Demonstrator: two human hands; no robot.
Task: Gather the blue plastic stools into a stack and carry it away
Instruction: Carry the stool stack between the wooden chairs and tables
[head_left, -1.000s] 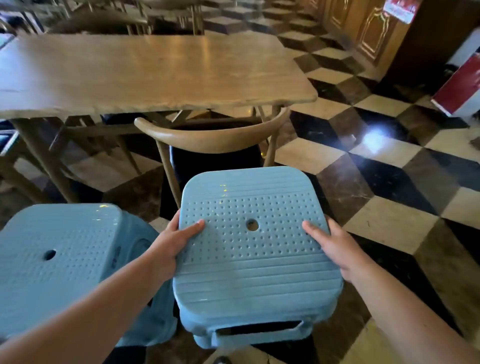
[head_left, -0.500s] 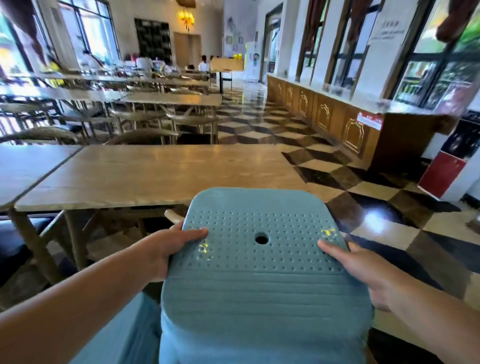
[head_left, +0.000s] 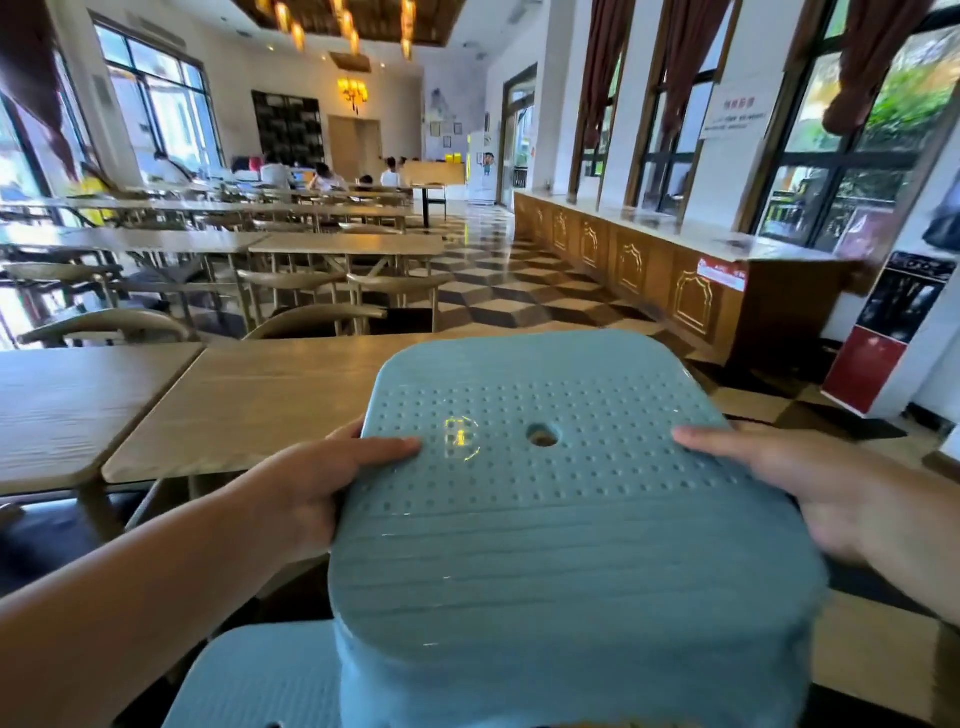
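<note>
A blue plastic stool with a dotted seat and a round centre hole is held up in front of me at chest height. My left hand grips its left edge with the thumb lying on the seat. On the right edge my right hand holds it the same way, its fingers hidden below the rim. A second blue stool stands lower at the bottom left, partly behind the raised one.
A long wooden table stands just ahead, with another table to its left and wooden chairs behind. A wooden counter runs along the right wall. The checkered floor aisle lies between. People sit far back.
The stool has risen from near the floor to chest height, both hands still on its sides. My view has tilted up from the floor to the hall.
</note>
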